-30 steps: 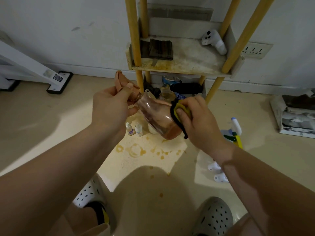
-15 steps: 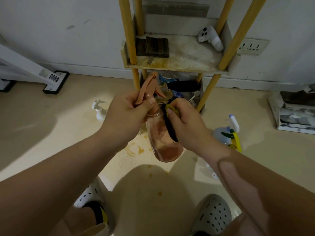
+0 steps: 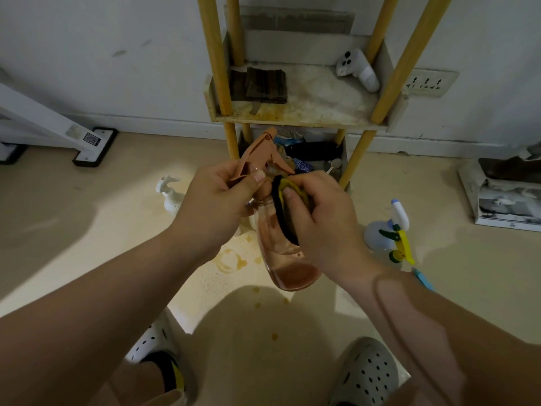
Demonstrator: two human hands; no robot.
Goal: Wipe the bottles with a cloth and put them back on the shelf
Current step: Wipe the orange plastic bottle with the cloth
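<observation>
Hands meet in mid-air in front of the shelf. The left hand [image 3: 216,209] is curled round the neck of the bottle [image 3: 278,253], thumb pressed against its orange trigger [image 3: 257,150], and holds it upright above the floor [image 3: 87,244]. The right hand [image 3: 319,227] pinches a yellow-and-black cloth [image 3: 281,209] between thumb and fingers and presses it to the bottle's shoulder and side. A little reddish liquid sits in the bottom of the clear body.

My reading is that the task is in its early or middle part. This bottle is mid-wipe, not yet back on the shelf [image 3: 307,115]. A white pump bottle [image 3: 171,194] and a spray bottle [image 3: 389,230] with a yellow-green trigger stand on the floor to either side, apparently waiting their turn. Whether any bottle has been finished I cannot tell; none stands on the upper tier.

That tier carries a dark folded rag [image 3: 260,85] and a white controller [image 3: 358,70], and its surface is yellow-stained. The tier below is crowded with packets I cannot make out. Ring-shaped orange stains [image 3: 231,260] mark the pale floor under the bottle. A socket [image 3: 430,83] sits in the white wall [image 3: 117,68] to the right of the shelf.
</observation>
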